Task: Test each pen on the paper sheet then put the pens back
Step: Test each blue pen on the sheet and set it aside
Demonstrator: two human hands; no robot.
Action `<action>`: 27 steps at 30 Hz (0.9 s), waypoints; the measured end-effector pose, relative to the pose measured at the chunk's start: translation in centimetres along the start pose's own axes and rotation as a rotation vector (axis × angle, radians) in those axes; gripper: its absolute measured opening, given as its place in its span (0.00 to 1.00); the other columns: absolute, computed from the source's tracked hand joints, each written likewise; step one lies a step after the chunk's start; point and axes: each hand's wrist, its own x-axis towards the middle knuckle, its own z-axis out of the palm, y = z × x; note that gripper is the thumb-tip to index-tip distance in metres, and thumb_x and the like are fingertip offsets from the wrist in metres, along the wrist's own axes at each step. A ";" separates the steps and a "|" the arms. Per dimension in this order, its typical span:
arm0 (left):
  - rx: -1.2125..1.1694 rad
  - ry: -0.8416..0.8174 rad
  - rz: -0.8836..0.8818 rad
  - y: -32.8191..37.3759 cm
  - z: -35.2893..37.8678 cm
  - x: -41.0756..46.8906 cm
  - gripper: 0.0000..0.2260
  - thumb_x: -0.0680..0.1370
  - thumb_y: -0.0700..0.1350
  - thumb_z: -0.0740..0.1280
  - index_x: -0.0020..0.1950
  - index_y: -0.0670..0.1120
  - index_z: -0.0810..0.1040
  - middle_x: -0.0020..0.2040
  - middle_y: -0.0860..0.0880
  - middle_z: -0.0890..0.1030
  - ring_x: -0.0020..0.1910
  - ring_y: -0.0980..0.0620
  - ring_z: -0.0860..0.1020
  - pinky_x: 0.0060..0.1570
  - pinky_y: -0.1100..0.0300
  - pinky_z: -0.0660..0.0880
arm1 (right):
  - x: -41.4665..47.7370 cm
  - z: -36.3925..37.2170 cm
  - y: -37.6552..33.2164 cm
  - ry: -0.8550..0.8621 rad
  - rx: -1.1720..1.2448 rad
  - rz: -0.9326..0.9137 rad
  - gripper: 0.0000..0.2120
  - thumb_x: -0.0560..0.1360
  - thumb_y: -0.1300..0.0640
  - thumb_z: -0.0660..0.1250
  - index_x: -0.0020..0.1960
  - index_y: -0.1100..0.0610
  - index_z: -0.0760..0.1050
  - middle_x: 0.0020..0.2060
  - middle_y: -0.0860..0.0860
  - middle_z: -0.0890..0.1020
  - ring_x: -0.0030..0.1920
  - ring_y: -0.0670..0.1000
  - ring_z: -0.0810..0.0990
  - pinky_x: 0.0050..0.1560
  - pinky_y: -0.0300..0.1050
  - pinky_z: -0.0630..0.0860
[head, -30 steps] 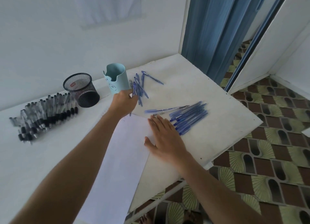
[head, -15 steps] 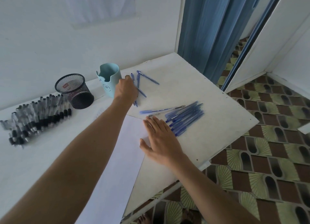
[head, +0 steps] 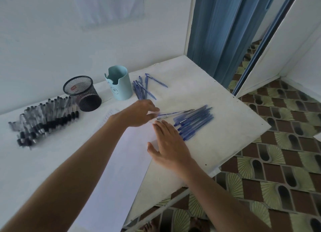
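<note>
Far left, a pile of black pens (head: 46,117) is laid on the tabletop (head: 225,136), dark ends toward the near side. Just right of it a mesh cup (head: 82,92) is stood upright, then a blue cup (head: 119,83), also upright, w/ a notch in its rim; both are set near the wall. A few blue pens (head: 144,88) are scattered just right of the blue cup, one angled apart from the rest. The sheet (head: 118,171) is laid across the middle, from near the cups down to the near edge; faint marks are seen at its far corner. The L hand (head: 139,112) is held over the sheet's far end. It is blurred, fingers (head: 151,108) curled at the end of a lone pen (head: 177,112); whether that pen is pinched or only touched can't be told. A metal-tipped pen (head: 165,117) is laid just beside it. The R hand (head: 169,144) is laid flat on the sheet's right edge, fingers straight & together, thumb spread, nothing grasped. Right of it a bundle (head: 194,121) of blue pens is lined up side by side on the tabletop, touching one another. Further right, a blue door (head: 217,31) & patterned floor tiles (head: 286,144) are seen.
</note>
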 end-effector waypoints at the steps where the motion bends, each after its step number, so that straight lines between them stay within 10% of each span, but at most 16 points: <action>1: 0.000 0.025 0.005 0.0 0.4 -0.1 0.13 0.82 0.48 0.64 0.66 0.49 0.80 0.61 0.47 0.78 0.51 0.56 0.70 0.54 0.64 0.64 | 0.0 0.0 0.0 0.002 -0.007 -0.001 0.31 0.80 0.44 0.60 0.76 0.61 0.62 0.76 0.57 0.66 0.77 0.57 0.61 0.77 0.52 0.58; 9: -0.057 0.308 -0.053 0.7 1.0 -1.0 0.05 0.73 0.39 0.70 0.48 0.42 0.81 0.45 0.47 0.81 0.41 0.50 0.76 0.46 0.54 0.76 | -0.1 0.4 0.0 0.033 -0.041 0.009 0.29 0.79 0.44 0.57 0.74 0.62 0.66 0.73 0.59 0.71 0.74 0.59 0.67 0.74 0.54 0.65; 16: -0.293 0.379 -0.156 1.5 -0.5 -3.1 0.12 0.70 0.38 0.72 0.46 0.47 0.71 0.41 0.54 0.78 0.33 0.57 0.77 0.35 0.65 0.72 | 0.1 0.0 0.5 -0.041 0.096 0.008 0.30 0.81 0.45 0.59 0.78 0.59 0.60 0.78 0.55 0.63 0.78 0.54 0.57 0.79 0.51 0.56; 22: -1.066 0.378 -0.280 1.3 -0.7 -5.5 0.11 0.83 0.41 0.63 0.47 0.35 0.78 0.42 0.38 0.82 0.40 0.42 0.83 0.44 0.51 0.82 | 0.5 -1.0 -0.2 0.105 0.467 0.160 0.30 0.80 0.47 0.63 0.78 0.54 0.59 0.75 0.49 0.66 0.74 0.49 0.63 0.70 0.49 0.66; 27: -0.987 0.458 -0.179 1.3 -0.4 -7.2 0.03 0.79 0.41 0.70 0.48 0.42 0.78 0.39 0.48 0.82 0.35 0.55 0.78 0.37 0.66 0.73 | 1.8 -1.3 -2.1 0.169 0.461 0.116 0.28 0.81 0.39 0.55 0.73 0.56 0.69 0.63 0.51 0.80 0.62 0.51 0.77 0.64 0.54 0.73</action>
